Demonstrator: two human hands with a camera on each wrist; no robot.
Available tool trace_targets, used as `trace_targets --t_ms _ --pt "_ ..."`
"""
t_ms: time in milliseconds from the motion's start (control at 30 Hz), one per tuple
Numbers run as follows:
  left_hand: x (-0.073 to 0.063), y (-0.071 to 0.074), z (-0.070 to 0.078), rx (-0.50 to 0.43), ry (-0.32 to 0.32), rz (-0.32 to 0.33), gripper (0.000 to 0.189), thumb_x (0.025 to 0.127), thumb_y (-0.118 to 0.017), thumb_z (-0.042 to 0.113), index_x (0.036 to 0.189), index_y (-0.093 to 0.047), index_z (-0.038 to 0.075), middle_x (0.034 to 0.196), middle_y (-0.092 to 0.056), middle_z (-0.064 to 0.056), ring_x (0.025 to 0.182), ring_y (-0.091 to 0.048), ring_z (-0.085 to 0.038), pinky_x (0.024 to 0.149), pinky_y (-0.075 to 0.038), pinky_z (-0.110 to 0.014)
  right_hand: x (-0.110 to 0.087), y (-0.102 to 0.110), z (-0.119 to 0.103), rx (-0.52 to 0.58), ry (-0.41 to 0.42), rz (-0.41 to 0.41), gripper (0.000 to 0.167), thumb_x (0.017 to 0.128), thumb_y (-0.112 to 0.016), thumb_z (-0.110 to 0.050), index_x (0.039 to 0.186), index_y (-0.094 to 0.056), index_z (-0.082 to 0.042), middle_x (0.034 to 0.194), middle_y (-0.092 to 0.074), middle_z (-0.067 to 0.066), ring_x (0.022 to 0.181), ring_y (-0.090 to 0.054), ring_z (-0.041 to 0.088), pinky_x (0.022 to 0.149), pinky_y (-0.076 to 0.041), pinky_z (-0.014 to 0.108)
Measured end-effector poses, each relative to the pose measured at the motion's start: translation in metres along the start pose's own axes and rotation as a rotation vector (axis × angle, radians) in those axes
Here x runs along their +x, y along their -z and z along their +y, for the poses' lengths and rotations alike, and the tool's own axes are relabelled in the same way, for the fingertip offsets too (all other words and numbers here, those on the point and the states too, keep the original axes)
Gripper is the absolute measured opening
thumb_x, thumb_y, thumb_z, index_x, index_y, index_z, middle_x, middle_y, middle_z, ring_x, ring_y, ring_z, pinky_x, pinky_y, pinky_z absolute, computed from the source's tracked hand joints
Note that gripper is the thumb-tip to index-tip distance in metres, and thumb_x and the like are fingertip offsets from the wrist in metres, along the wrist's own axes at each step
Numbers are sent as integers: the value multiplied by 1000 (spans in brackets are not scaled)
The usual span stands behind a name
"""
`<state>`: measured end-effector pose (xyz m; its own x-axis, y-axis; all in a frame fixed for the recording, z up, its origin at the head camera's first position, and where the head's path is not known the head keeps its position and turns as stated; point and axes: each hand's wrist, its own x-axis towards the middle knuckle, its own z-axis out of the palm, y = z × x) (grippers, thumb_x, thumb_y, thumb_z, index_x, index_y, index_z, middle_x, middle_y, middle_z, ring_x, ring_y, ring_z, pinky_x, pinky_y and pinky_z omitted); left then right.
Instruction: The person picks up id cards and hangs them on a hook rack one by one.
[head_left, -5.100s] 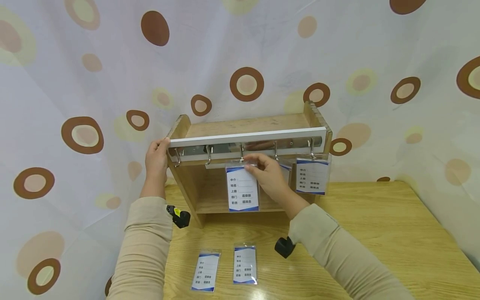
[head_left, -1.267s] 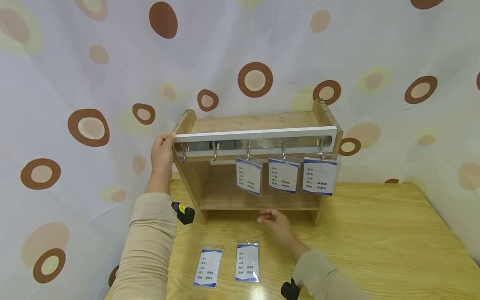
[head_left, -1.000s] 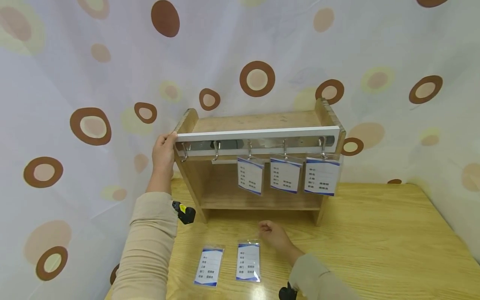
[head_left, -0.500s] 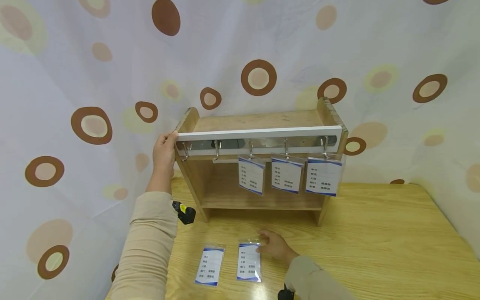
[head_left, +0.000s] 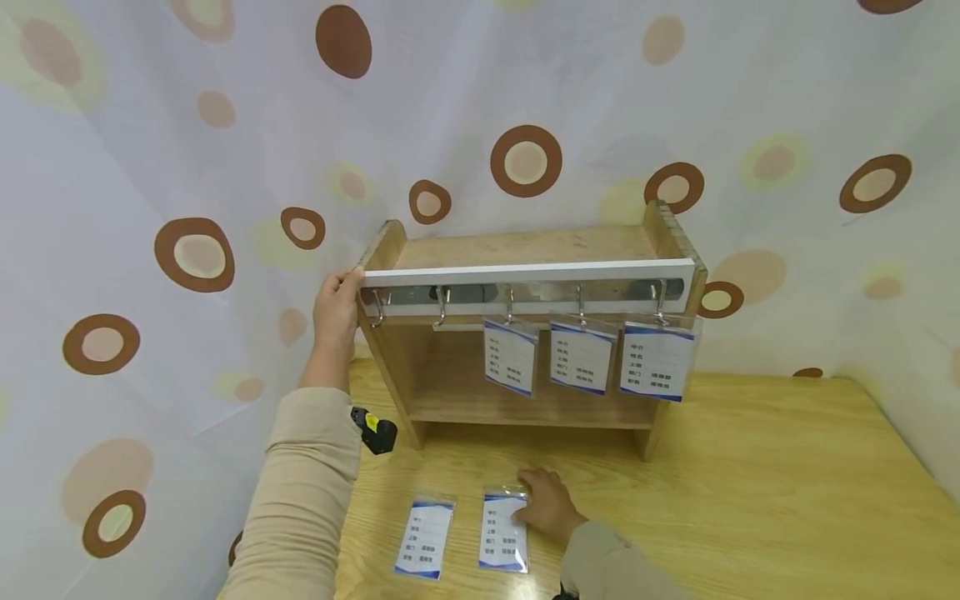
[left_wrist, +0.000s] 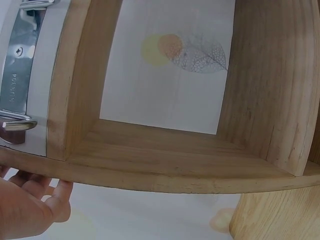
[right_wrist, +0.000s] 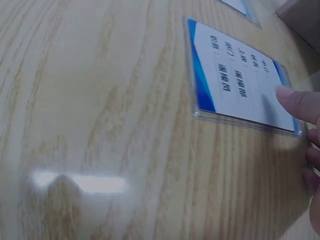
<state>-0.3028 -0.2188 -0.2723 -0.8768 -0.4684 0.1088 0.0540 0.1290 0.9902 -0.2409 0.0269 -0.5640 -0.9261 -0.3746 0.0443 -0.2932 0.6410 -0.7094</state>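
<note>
My left hand [head_left: 335,315] holds the upper left corner of a wooden shelf [head_left: 528,416], at the end of its white hook rail [head_left: 525,272]. In the left wrist view its fingers [left_wrist: 61,197] press against the outside of the side panel. Three badges hang from the rail's hooks: a left one [head_left: 510,358], a middle one [head_left: 582,360] and a right one [head_left: 657,362]. My right hand [head_left: 551,504] is at the upper right edge of a badge [head_left: 502,533] lying flat on the table. Its thumb [right_wrist: 292,100] is over the card, with the fingers spread beside the edge.
Another badge [head_left: 424,539] lies on the wooden table [head_left: 780,483], left of the first. Two hooks at the rail's left, including one hook [head_left: 440,307], carry nothing. A patterned cloth [head_left: 600,100] hangs behind the shelf.
The third badge, earlier held at the middle hook, now hangs there. My right hand let it go and came down to the badge on the table. The left hand stays at the corner.
</note>
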Motion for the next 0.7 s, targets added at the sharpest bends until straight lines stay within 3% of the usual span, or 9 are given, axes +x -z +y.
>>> trace_targets --t_ms 367,700 --pt "1 -1 1 20 14 -8 24 85 -49 39 94 -50 17 111 -43 1 96 -35 -15 77 -31 -34 -4 -10 3 -189 24 38 64 52 -79 -28 102 -55 4 96 -50 12 88 -42 29 79 -33 45" --pt "-1 -1 0 12 15 7 19 86 -50 36 92 -51 18 108 -45 1 89 -36 -13 70 -30 -29 -8 -11 2 -188 -16 38 62 45 -82 -26 94 -54 1 87 -48 9 81 -38 26 73 -33 40"
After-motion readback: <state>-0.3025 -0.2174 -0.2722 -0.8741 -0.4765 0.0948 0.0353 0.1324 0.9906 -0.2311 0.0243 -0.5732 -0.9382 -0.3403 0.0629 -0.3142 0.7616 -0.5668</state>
